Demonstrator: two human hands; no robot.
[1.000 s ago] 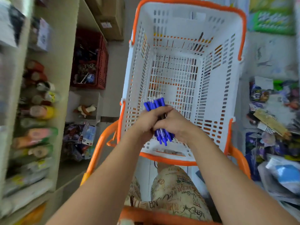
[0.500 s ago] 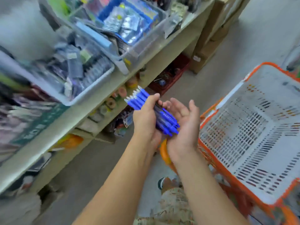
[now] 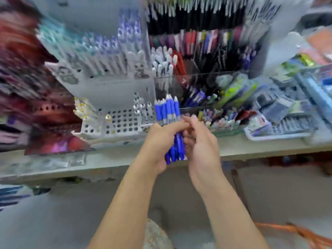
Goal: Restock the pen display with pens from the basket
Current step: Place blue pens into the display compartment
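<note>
Shop shelving fills the background, blurred by camera motion. On the shelf [image 3: 107, 159] stands the pen display [image 3: 179, 69]: tiered racks and clear compartments of upright pens, with a white perforated holder [image 3: 118, 123] at lower left showing many vacant holes. Packaged stationery lies to the right. An orange basket [image 3: 296, 232] edge shows at bottom right.

Pens [image 3: 168, 112]: 1 bundle of blue pens, pale ends up, held upright in front of the display, just above the shelf edge. The count cannot be read through the blur.

Left hand [image 3: 161, 141]: fingers curled round the middle of the bundle, gripping it. Right hand [image 3: 199, 141]: set against the bundle's right side, fingers half bent near the barrels; whether it pinches a pen cannot be told.

Handling judgement:
- Each pen is light and stiff; breakage risk is low.
- Smooth barrels are likely to slide against each other, so a loose grip may let the bundle fan out or drop.
- Keep the left hand round mid-barrel.
- Draw 1 pen at a time by its upper end with the right hand.
</note>
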